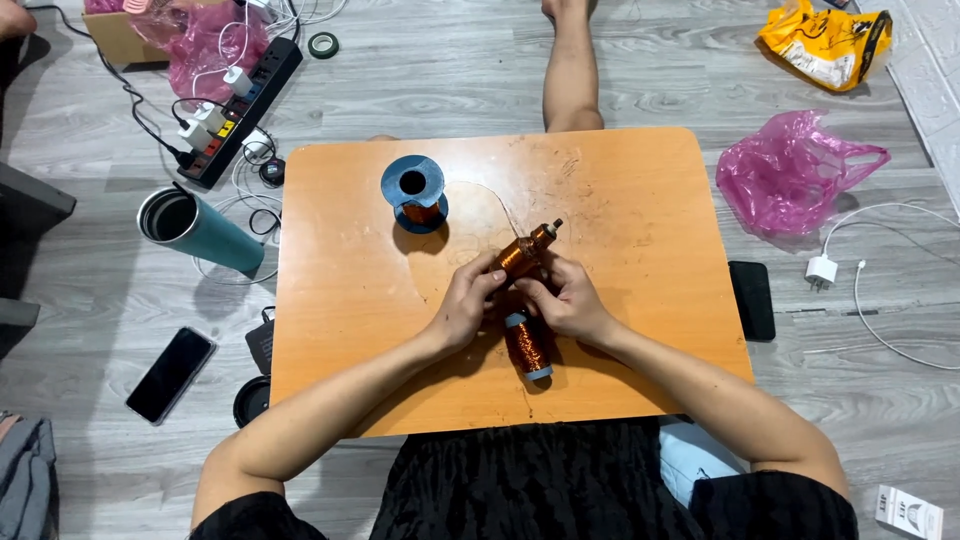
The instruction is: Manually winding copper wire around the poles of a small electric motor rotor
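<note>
View from above of a low orange table [640,330] with rounded corners and a smooth, scuffed top, set on grey wood-grain flooring [450,70]. Near the table's centre, the left hand [465,305] and right hand [565,298] meet around a small coil [522,252] of glossy copper wire wound on a slim rod; the fingers of both hands are closed on it, holding it tilted just above the tabletop. Directly below the hands, toward the table's near edge, lies a cylindrical spool [528,345] of copper wire with pale blue end caps, on its side. Toward the far edge stands a blue plastic reel [414,193], upright, with copper wire at its base; a thin strand curves from it toward the hands. Left of the table lie a teal metal tumbler [200,228] on its side and a black power strip [240,97]; right of it, a crumpled pink plastic bag [790,172].
</note>
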